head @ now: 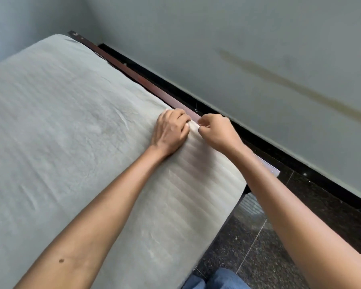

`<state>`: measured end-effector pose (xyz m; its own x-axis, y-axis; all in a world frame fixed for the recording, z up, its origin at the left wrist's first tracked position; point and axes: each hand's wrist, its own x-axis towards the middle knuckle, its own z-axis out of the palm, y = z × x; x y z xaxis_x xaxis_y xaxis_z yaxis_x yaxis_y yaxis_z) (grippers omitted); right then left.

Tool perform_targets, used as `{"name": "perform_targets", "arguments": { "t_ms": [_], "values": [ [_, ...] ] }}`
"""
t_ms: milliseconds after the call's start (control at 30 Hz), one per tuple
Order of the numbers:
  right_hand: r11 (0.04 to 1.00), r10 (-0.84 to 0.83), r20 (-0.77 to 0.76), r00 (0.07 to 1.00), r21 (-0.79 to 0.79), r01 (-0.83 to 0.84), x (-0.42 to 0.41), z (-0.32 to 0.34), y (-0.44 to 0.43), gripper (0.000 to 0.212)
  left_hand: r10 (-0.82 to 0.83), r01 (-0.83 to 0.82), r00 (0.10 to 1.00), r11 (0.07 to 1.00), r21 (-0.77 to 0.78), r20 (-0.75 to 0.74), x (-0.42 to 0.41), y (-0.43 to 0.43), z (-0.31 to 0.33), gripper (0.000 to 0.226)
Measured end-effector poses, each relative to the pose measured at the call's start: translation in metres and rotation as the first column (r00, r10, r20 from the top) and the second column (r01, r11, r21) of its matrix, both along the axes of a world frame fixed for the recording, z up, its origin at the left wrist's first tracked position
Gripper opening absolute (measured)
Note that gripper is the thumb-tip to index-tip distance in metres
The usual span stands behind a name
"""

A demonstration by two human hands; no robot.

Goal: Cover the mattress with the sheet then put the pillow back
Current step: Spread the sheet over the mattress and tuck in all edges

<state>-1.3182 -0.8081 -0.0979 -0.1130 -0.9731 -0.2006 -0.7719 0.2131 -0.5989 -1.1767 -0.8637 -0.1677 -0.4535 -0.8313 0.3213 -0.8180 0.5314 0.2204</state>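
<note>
The pale striped sheet [75,126] lies spread over the mattress [204,224], covering its top. Both hands meet at its edge beside the dark wooden bed frame [133,76]. The left hand [170,131] has its fingers [182,119] curled, pinching a small raised fold of sheet. The right hand [218,130], fingers [205,122] clenched, grips the same fold from the other side.

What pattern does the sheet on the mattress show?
The sheet is pale grey-white with faint woven stripes, clearest near the hands in the head view.
</note>
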Motion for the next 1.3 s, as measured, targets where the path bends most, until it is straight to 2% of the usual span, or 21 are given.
{"name": "perform_targets", "arguments": {
  "t_ms": [67, 133, 200, 233, 300, 367, 400, 467, 567, 633, 700, 767, 867, 1000, 1300],
  "values": [
    [1.000, 0.004, 0.086, 0.996, 0.018, -0.005, 0.011, -0.013, -0.009, 0.038, 0.006, -0.009, 0.995, 1.000, 0.025, 0.097, -0.002, -0.004, 0.004, 0.042],
    [1.000, -0.001, 0.108, 0.994, -0.018, 0.003, 0.014, -0.025, -0.015, 0.039, 0.027, -0.050, 0.967, 0.995, 0.087, 0.253, -0.006, -0.008, 0.014, 0.054],
    [0.996, 0.012, 0.114, 0.993, -0.090, -0.002, 0.015, -0.034, -0.013, 0.040, 0.020, -0.083, 0.935, 0.983, 0.165, 0.353, -0.010, -0.012, 0.016, 0.048],
    [0.992, 0.029, 0.110, 0.993, -0.127, -0.015, 0.016, -0.038, -0.009, 0.040, 0.001, -0.073, 0.946, 0.976, 0.207, 0.326, -0.008, -0.011, 0.014, 0.044],
    [0.972, 0.075, 0.049, 0.996, -0.225, -0.062, 0.018, -0.045, 0.002, 0.040, -0.046, 0.017, 0.994, 0.963, 0.268, 0.102, 0.002, -0.003, 0.011, 0.049],
    [0.918, 0.124, -0.144, 0.982, -0.359, -0.168, 0.023, -0.052, 0.011, 0.047, 0.007, 0.020, 0.991, 0.979, 0.205, -0.133, 0.017, 0.010, 0.005, 0.049],
    [0.890, 0.153, -0.245, 0.957, -0.387, -0.242, 0.029, -0.053, 0.012, 0.052, 0.073, -0.047, 0.983, 0.987, 0.152, -0.171, 0.024, 0.016, 0.003, 0.047],
    [0.860, 0.274, -0.365, 0.890, -0.321, -0.397, 0.047, -0.055, 0.008, 0.058, 0.228, -0.218, 0.960, 0.973, 0.079, -0.160, 0.041, 0.032, 0.001, 0.044],
    [0.818, 0.437, -0.412, 0.799, -0.186, -0.544, 0.087, -0.058, -0.002, 0.069, 0.387, -0.384, 0.919, 0.922, 0.050, -0.078, 0.081, 0.054, -0.010, 0.047],
    [0.780, 0.493, -0.479, 0.726, -0.127, -0.613, 0.111, -0.066, -0.008, 0.074, 0.467, -0.464, 0.884, 0.881, 0.090, -0.021, 0.113, 0.062, -0.016, 0.052],
    [0.768, 0.505, -0.517, 0.691, -0.096, -0.634, 0.126, -0.072, -0.013, 0.076, 0.526, -0.522, 0.850, 0.839, 0.151, 0.019, 0.137, 0.065, -0.020, 0.056],
    [0.796, 0.482, -0.525, 0.701, -0.071, -0.601, 0.130, -0.078, -0.017, 0.077, 0.542, -0.544, 0.838, 0.821, 0.172, 0.064, 0.147, 0.068, -0.026, 0.056],
    [0.842, 0.418, -0.535, 0.734, -0.076, -0.535, 0.130, -0.083, -0.018, 0.075, 0.559, -0.563, 0.827, 0.818, 0.116, 0.065, 0.148, 0.067, -0.034, 0.054],
    [0.847, 0.406, -0.563, 0.719, -0.064, -0.528, 0.136, -0.088, -0.020, 0.072, 0.579, -0.577, 0.815, 0.810, 0.104, 0.017, 0.151, 0.067, -0.039, 0.053],
    [0.847, 0.398, -0.588, 0.704, -0.059, -0.528, 0.138, -0.093, -0.021, 0.072, 0.578, -0.580, 0.815, 0.811, 0.077, 0.042, 0.152, 0.065, -0.044, 0.053]
  ]
}}
